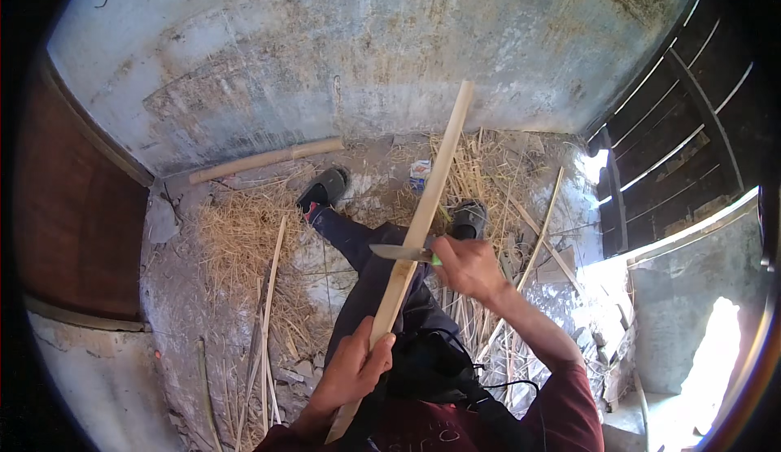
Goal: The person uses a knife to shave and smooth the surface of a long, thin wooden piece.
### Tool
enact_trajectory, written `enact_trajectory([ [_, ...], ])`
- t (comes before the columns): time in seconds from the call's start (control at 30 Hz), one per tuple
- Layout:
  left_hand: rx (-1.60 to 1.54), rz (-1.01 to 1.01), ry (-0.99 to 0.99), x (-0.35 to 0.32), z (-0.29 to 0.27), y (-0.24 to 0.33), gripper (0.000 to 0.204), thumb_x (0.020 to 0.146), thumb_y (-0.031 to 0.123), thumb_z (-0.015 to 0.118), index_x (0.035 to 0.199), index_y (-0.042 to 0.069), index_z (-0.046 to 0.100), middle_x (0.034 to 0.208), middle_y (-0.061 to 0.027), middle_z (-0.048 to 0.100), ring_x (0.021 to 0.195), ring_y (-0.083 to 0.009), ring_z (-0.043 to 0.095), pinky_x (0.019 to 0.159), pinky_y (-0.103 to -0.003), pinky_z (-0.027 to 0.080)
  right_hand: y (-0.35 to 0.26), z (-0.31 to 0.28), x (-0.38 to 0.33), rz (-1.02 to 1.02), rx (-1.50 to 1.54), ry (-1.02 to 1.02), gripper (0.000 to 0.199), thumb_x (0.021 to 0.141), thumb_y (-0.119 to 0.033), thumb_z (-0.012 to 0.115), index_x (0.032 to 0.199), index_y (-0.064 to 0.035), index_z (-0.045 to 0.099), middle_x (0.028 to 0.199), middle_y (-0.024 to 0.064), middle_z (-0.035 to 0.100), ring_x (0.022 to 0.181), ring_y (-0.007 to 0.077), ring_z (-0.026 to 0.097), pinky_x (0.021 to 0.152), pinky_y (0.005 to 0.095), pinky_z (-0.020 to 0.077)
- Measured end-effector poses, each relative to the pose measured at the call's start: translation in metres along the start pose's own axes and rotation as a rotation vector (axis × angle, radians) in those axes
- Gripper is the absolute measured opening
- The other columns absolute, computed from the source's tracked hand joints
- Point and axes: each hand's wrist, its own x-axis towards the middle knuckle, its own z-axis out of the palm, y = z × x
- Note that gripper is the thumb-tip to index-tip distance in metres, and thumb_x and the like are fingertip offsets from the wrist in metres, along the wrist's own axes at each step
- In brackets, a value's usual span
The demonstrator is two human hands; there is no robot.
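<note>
Person works a long pale strip (pixel 439 163), probably bamboo or wood, running on a slant from lower centre to just right of upper centre, top end in front of the stained wall (pixel 366 53).

Left hand (pixel 351 371), lower centre: grip closed around the strip's lower part, thumb along its face, short tail of strip sticking out below. Right hand (pixel 469 266), right of centre: grip closed in a fist on the knife (pixel 399 252); handle mostly hidden, a bit of green showing. Blade lies across the strip near mid-frame, tip pointing left. Can't tell whether the edge is biting in.

Strip passes over the dark trousers (pixel 350 240), between two dark shoes: left shoe (pixel 329 185) upper centre-left, right shoe (pixel 469 218) just right of centre. Small printed packet (pixel 420 173) just left of the strip.

Floor: heap of straw-like shavings (pixel 236 228) left of centre, thin strips (pixel 268 314) lower left, more shavings right of centre. Round pole (pixel 264 161) lies near the wall base, upper left. Dark slatted panel (pixel 683 126) upper right, light coming through gaps.
</note>
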Motion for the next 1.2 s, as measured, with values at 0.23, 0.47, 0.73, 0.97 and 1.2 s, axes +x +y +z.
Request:
enact_trajectory([
  [0.23, 0.040, -0.083, -0.026, -0.002, -0.003, 0.010, 0.023, 0.111, 0.022, 0.055, 0.104, 0.000, 0.049, 0.062, -0.0090, 0.058, 0.054, -0.0143, 0.056, 0.053, -0.035, 0.043, 0.025, 0.009, -0.009, 0.119, -0.063, 0.008, 0.019, 0.094, -0.020, 0.070, 0.100, -0.0087, 0.056, 0.068, 0.0080, 0.060, 0.056, 0.0310, 0.066, 0.047, 0.0439, 0.0511],
  [0.47, 0.000, -0.058, -0.013, -0.001, -0.004, 0.004, 0.023, 0.111, 0.020, 0.055, 0.102, 0.000, 0.048, 0.061, -0.0063, 0.055, 0.054, -0.0112, 0.054, 0.052, -0.033, 0.041, 0.002, -0.002, -0.008, -0.024, 0.039, -0.009, 0.022, 0.086, -0.015, 0.075, 0.100, -0.0076, 0.059, 0.070, 0.0067, 0.060, 0.053, 0.0285, 0.065, 0.047, 0.0421, 0.0521],
  [0.73, -0.029, -0.021, 0.003, -0.003, -0.007, 0.007, 0.021, 0.111, 0.019, 0.054, 0.101, 0.001, 0.048, 0.061, -0.0056, 0.055, 0.053, -0.0103, 0.052, 0.050, -0.031, 0.041, -0.017, -0.008, -0.011, -0.030, 0.138, -0.094, 0.024, 0.088, -0.021, 0.076, 0.102, -0.0110, 0.059, 0.076, 0.0092, 0.063, 0.062, 0.0298, 0.069, 0.052, 0.0430, 0.0542],
  [0.97, -0.098, -0.054, -0.031, -0.006, -0.006, 0.011, 0.017, 0.111, 0.015, 0.054, 0.106, 0.001, 0.048, 0.061, -0.0029, 0.050, 0.053, -0.0074, 0.048, 0.049, -0.029, 0.037, -0.013, -0.011, -0.008, -0.014, 0.075, -0.019, 0.016, 0.089, -0.015, 0.073, 0.097, -0.0073, 0.061, 0.064, 0.0074, 0.058, 0.050, 0.0299, 0.063, 0.047, 0.0430, 0.0517],
  [1.2, -0.093, -0.082, -0.034, -0.009, -0.006, 0.022, 0.017, 0.111, 0.015, 0.055, 0.105, 0.001, 0.048, 0.061, -0.0027, 0.050, 0.052, -0.0073, 0.046, 0.048, -0.030, 0.036, -0.016, -0.018, -0.009, 0.095, 0.096, -0.123, 0.026, 0.091, -0.022, 0.074, 0.106, -0.0101, 0.058, 0.076, 0.0108, 0.068, 0.062, 0.0343, 0.069, 0.053, 0.0446, 0.0551],
])
